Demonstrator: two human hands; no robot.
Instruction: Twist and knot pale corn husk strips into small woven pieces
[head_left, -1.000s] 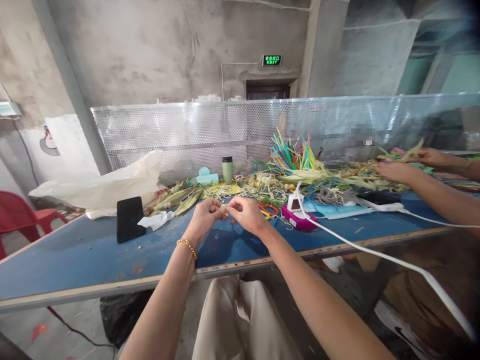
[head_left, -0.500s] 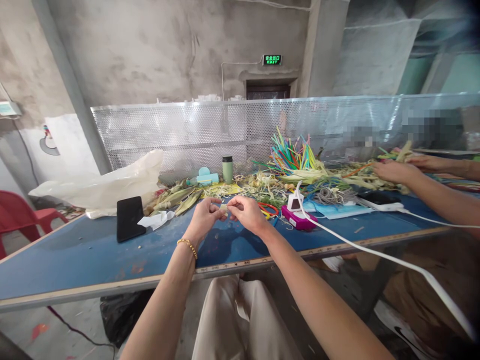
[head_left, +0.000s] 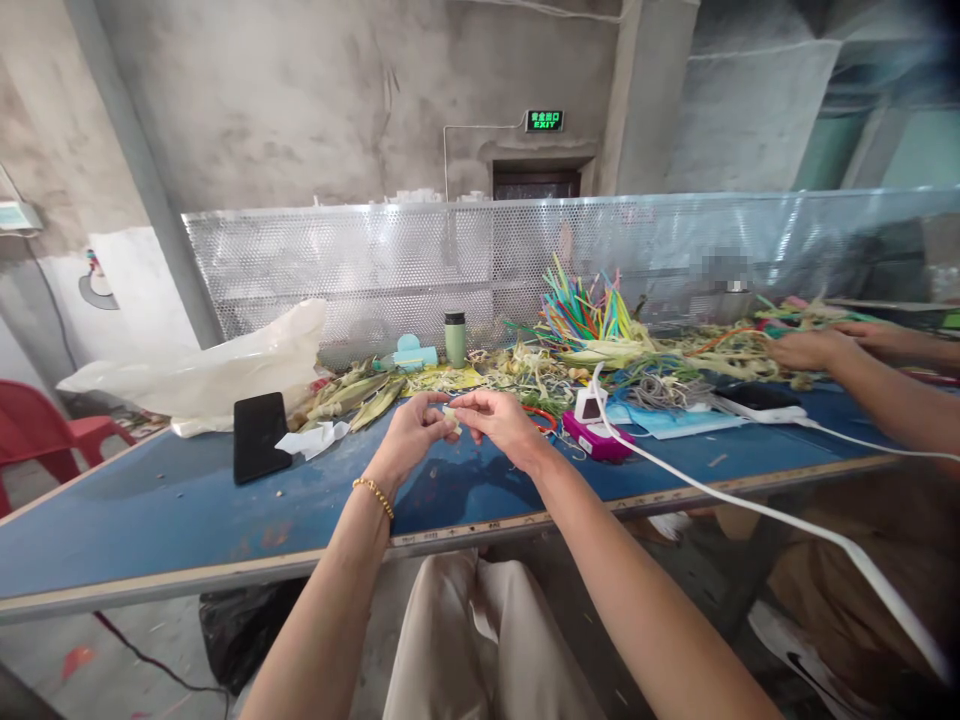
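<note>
Above the front of the blue table (head_left: 187,530), my left hand (head_left: 411,432) and my right hand (head_left: 495,422) meet at the fingertips. Between them is a small pale yellow-green piece (head_left: 452,415), perhaps a bit of husk; the fingers cover most of it. My left hand pinches it between thumb and fingers, and my right thumb and fingers close on its other side. A gold bead bracelet (head_left: 374,492) circles my left wrist. Just behind the hands lie dried corn husks (head_left: 379,400) and loose fibre scraps (head_left: 517,375).
A black phone (head_left: 260,437), crumpled white paper (head_left: 311,440) and plastic bag (head_left: 202,375) lie left. Behind stand a green bottle (head_left: 455,340) and colourful pipe cleaners (head_left: 581,305). A magenta box (head_left: 598,437) and white cable (head_left: 712,490) sit right, near a co-worker's hands (head_left: 814,350).
My right fingers have shifted slightly over the small piece and lie flatter. The co-worker's hands have moved a little to the right.
</note>
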